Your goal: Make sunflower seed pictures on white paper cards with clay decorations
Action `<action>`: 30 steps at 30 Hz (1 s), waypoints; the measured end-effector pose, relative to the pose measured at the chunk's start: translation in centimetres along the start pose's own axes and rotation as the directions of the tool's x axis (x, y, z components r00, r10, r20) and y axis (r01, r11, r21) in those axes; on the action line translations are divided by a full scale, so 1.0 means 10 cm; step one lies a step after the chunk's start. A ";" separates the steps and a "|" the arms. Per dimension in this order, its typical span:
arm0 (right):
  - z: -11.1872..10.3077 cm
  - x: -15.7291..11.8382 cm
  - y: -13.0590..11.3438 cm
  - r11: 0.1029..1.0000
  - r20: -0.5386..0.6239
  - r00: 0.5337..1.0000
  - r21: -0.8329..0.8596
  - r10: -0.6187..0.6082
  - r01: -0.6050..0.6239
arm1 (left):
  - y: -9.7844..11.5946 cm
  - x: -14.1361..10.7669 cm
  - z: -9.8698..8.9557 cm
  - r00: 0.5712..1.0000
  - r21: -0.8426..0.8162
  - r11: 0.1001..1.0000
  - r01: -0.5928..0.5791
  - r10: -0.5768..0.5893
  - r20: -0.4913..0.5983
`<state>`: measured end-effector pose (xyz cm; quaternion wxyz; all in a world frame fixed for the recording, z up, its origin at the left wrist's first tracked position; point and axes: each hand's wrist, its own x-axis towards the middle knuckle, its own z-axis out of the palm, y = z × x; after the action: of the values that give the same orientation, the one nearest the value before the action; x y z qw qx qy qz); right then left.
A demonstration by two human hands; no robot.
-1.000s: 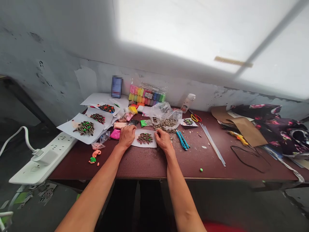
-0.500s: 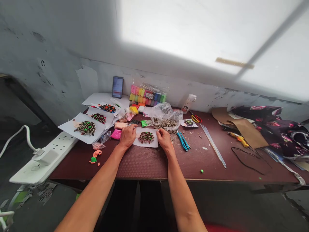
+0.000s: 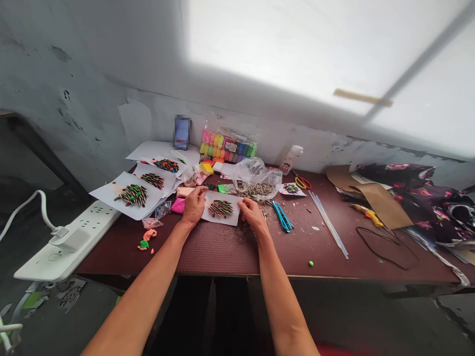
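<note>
My left hand (image 3: 193, 205) is closed on the left edge of a small white paper card (image 3: 229, 221). Pinching the card's right edge, my right hand (image 3: 252, 213) keeps it between thumb and fingers. A hedgehog shape made of striped sunflower seeds (image 3: 219, 208) covers the card's middle, with bits of green and red clay among the seeds. Just beyond the card lie a pink clay packet (image 3: 178, 205) and a green one (image 3: 225, 189). A loose pile of sunflower seeds (image 3: 260, 190) spills from a clear plastic bag (image 3: 252, 170).
Finished-looking seed pictures on white sheets (image 3: 129, 195) overlap at left, beside a power strip (image 3: 67, 242). Right of my hands lie a blue utility knife (image 3: 282, 216), scissors (image 3: 303, 183), glue sticks (image 3: 329, 225) and a yellow glue gun (image 3: 371, 215). A bottle (image 3: 291, 159) stands behind.
The card has shifted slightly left and turned a little clockwise, with both hands still on it. My left hand has moved a bit left and its fingers have lifted somewhat.
</note>
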<state>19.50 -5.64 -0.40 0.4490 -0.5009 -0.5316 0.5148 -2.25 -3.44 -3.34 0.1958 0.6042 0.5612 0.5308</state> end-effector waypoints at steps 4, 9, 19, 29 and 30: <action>0.04 0.01 0.03 0.999 -0.019 0.999 -0.035 0.030 -0.031 | -0.01 0.01 0.00 0.999 -0.069 0.997 0.033 -0.033 -0.001; 0.07 0.00 0.01 0.997 0.083 0.994 0.030 0.075 -0.078 | -0.03 0.02 -0.01 0.999 -0.128 0.991 0.049 -0.052 -0.017; 0.09 -0.04 -0.06 0.994 0.096 0.993 0.074 0.069 -0.076 | -0.03 0.04 -0.02 0.995 -0.166 0.985 0.049 -0.062 -0.074; 0.05 0.03 -0.02 0.976 -0.045 0.995 0.200 0.093 -0.082 | -0.12 0.03 0.00 0.997 0.165 0.986 -0.029 0.040 -0.062; 0.05 0.04 -0.01 0.973 -0.055 0.994 0.218 0.095 -0.080 | -0.12 0.02 0.00 0.998 0.231 0.972 -0.053 0.061 -0.030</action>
<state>18.93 -5.30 -0.33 0.4944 -0.4889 -0.4353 0.5719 -2.82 -2.93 -4.28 0.0991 0.6287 0.6047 0.4788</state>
